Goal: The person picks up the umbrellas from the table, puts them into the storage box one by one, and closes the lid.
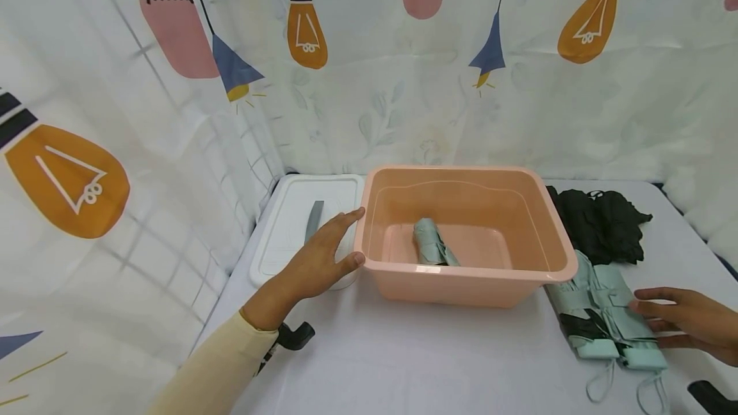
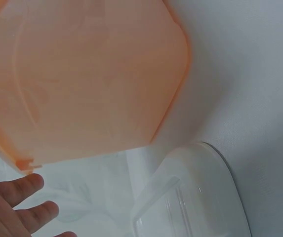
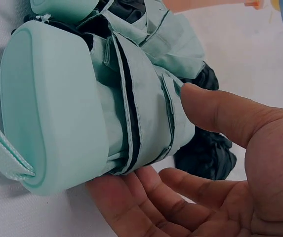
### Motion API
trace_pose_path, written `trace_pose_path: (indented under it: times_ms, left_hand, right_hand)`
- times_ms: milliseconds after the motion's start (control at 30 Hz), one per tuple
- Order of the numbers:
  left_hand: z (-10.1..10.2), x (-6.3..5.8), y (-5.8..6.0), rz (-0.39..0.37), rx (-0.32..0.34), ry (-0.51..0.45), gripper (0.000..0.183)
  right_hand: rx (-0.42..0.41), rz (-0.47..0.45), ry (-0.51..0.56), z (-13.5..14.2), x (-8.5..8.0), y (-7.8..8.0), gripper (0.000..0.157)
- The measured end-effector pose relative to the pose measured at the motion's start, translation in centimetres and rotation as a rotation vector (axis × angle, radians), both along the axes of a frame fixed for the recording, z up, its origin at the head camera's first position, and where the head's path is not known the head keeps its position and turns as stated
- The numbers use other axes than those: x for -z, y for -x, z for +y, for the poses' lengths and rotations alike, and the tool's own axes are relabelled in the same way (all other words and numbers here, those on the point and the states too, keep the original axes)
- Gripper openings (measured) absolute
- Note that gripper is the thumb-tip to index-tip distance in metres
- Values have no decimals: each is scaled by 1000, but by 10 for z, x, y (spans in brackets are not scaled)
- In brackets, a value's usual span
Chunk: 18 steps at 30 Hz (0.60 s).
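A peach plastic tub [image 1: 467,290] stands mid-table with one rolled mint-green folding umbrella [image 1: 431,242] inside, leaning on its near wall. My left hand [image 1: 317,255] is at the tub's left rim, fingers extended and spread, thumb tip right at the edge. Two more mint-green folding umbrellas lie side by side at the tub's right, handles and wrist loops towards me. At the outer one [image 3: 146,108] is my right hand [image 1: 692,322]. In the right wrist view its thumb [image 3: 205,106] lies along one side and its loosely bent fingers reach under the other, the palm apart from the cloth.
A white box lid [image 1: 282,235] with a grey strip lies left of the tub. Behind the green umbrellas sits a black fabric bundle [image 1: 605,223]. A printed curtain [image 1: 369,82] hangs at the back and left. White cloth [image 1: 432,364] covers the table.
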<state>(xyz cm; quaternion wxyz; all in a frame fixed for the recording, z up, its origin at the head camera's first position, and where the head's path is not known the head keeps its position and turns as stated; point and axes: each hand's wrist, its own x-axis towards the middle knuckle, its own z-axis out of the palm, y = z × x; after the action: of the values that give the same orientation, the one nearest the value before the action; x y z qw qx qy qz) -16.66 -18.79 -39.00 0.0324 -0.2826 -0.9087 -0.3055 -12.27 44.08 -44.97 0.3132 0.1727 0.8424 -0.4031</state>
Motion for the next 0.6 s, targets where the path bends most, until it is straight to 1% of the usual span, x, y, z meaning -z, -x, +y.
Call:
trace_pose_path:
  times_ms: [233,367,467,600]
  left_hand:
    - [1,1,0,1,0,2,86]
    - [1,0,-1,0,-3,3,86]
    - [1,0,-1,-2,-1,1,85]
    - [1,-1,-2,1,-2,-3,84]
  right_hand:
    - [-44,-19,-10,-2,5,2,109]
    - [-74,-15,-17,-4,4,2,111]
    - [-97,-9,-27,-8,0,1,110]
    - [-103,-3,-31,-12,-4,-1,105]
